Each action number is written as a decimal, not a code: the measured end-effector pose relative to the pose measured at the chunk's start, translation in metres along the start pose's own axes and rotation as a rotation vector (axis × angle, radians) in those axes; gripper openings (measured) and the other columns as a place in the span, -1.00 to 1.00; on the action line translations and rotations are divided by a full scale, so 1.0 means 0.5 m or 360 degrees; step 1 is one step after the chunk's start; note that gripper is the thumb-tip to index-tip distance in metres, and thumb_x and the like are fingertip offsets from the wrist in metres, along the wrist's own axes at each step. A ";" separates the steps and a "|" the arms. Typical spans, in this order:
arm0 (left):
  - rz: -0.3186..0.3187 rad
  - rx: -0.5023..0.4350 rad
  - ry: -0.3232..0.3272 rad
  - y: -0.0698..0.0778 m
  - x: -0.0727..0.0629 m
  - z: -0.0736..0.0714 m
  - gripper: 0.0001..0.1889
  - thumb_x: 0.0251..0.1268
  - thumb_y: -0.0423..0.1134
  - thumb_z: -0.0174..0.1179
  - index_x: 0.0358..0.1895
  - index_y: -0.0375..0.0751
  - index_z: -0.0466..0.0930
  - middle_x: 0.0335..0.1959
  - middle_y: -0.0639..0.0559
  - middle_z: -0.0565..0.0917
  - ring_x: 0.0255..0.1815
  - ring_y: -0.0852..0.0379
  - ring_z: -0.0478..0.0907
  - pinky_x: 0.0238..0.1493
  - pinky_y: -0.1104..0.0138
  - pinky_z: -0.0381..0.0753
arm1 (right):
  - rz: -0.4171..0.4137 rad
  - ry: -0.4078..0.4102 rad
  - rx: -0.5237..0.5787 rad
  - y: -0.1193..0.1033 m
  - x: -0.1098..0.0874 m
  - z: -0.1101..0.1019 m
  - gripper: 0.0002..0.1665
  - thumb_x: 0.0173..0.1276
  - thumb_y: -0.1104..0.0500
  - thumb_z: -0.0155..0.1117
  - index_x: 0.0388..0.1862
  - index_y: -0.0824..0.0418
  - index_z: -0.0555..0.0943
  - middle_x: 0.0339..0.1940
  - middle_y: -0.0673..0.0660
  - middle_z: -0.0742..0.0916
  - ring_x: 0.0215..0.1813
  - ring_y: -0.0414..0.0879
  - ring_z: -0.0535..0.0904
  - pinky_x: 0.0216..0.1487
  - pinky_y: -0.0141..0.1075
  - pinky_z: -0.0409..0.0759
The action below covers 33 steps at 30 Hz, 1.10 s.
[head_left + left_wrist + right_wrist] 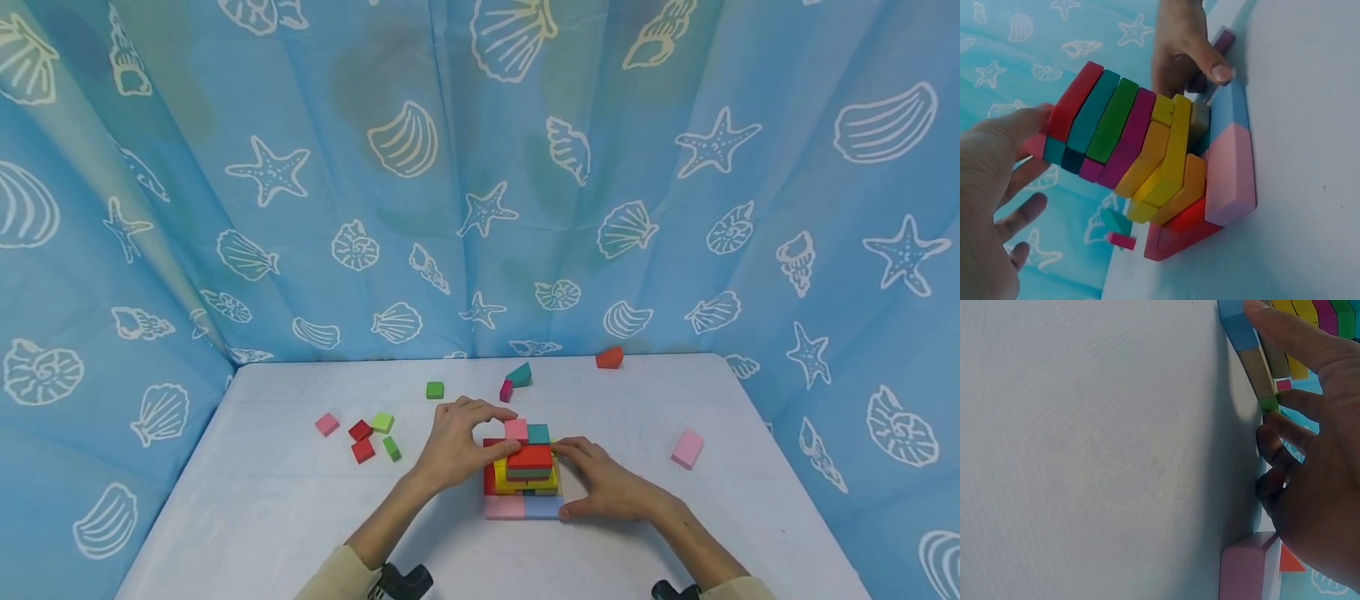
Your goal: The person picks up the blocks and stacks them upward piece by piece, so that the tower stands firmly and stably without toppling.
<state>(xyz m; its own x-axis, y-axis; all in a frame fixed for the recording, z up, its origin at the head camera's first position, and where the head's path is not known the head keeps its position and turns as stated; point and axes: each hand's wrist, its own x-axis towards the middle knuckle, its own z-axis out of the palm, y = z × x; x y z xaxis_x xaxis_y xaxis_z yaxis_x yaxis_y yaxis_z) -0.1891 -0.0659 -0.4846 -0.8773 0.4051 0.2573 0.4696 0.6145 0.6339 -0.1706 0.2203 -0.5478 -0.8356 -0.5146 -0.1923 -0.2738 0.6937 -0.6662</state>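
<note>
A stack of coloured blocks (pixel 1132 134) stands on the table, on a base with a pink block (pixel 1230 175) and a blue block (pixel 1229 103) in front. My left hand (pixel 459 442) is at the top, pinching a small pink block (pixel 516 430) between thumb and fingers. Beside that lies a teal block (pixel 538 433), behind a red block (pixel 530 457). My right hand (pixel 611 483) spans the right side of the base. Its thumb touches the blue block, while its index fingertip is at a green block (pixel 1268 404) farther back. My palm's far side is hidden.
Loose red (pixel 363 451), pink (pixel 327 424) and green blocks (pixel 382 422) lie left of the stack. Behind it are a teal wedge (pixel 520 375) and an orange-red block (pixel 610 357). A pink block (pixel 687 448) lies to the right. A shell-patterned curtain (pixel 465 167) borders the table.
</note>
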 end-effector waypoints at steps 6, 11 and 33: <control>-0.0033 -0.0296 0.0004 -0.029 0.010 -0.007 -0.53 0.32 0.17 0.29 0.24 0.17 0.62 0.08 0.28 0.67 0.08 0.09 0.54 0.14 -0.04 0.51 | -0.0002 0.0007 0.0009 0.000 0.000 -0.001 0.10 0.05 -0.23 0.57 0.54 -0.06 0.29 0.49 0.10 0.34 0.53 0.19 0.20 0.36 0.31 0.32; -0.0067 -0.0305 0.0018 -0.076 0.035 -0.002 -0.56 0.35 0.08 0.30 0.25 0.10 0.61 0.11 0.16 0.68 0.09 -0.08 0.57 0.09 -0.07 0.57 | 0.0008 -0.0003 0.0027 -0.002 0.000 -0.001 0.11 0.04 -0.24 0.57 0.54 -0.06 0.29 0.50 0.11 0.33 0.52 0.19 0.19 0.35 0.31 0.33; -0.0152 0.0435 -0.0170 -0.145 0.168 0.088 -0.52 0.31 -0.02 0.35 0.30 0.14 0.59 0.25 0.13 0.64 0.25 0.03 0.48 0.21 0.02 0.46 | 0.0002 -0.0016 0.0051 0.006 0.001 0.001 0.12 0.04 -0.24 0.56 0.55 -0.08 0.26 0.51 0.11 0.31 0.52 0.18 0.19 0.35 0.32 0.32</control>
<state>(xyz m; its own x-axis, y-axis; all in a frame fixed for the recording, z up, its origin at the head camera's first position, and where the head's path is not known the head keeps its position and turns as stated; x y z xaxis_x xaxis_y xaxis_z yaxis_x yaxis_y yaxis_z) -0.2926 -0.0464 -0.5409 -0.9101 0.3970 0.1186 0.4076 0.8066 0.4281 -0.1714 0.2220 -0.5506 -0.8311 -0.5187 -0.2005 -0.2571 0.6781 -0.6885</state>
